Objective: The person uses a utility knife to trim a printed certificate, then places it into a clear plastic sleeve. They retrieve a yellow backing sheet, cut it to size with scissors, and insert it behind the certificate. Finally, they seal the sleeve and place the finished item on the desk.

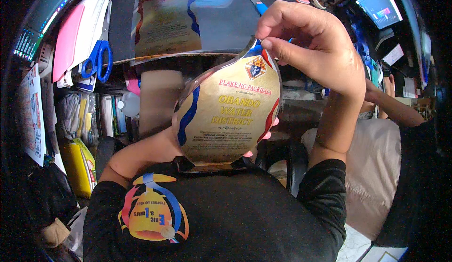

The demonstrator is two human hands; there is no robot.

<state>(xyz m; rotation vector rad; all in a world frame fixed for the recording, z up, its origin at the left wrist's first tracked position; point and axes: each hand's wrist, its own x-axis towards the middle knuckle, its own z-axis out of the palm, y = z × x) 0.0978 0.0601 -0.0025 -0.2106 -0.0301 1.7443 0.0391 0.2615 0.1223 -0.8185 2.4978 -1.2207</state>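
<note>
**Pinched at the tip, cradled from behind**

My right grip (322,48) is closed on the narrow top tip of the gold plaque (221,107), thumb in front and fingers behind; whether a loose edge or film sits between them, I cannot tell. My left grip (268,135) supports it from behind, mostly hidden, with fingertips showing past its lower right side. The plaque is in the air, face up toward me, leaning slightly right, its dark base just above my black shirt (263,205).

To do this well, I think the left should take the weight and the right stay light: small, even finger pressure at the point, no twisting, and no fingertips dragged across the printed face.

Beyond the tip lies the desk (223,34), its near edge just past the plaque. A gold printed sheet (165,24) lies on its left half. A blue-handled cutter (260,8) is toward the far edge, partly behind my knuckles. Blue-handled scissors (107,59) sit by the near left corner, beside a pink pad (67,43). Off to the right is another person's forearm (402,109).
</note>
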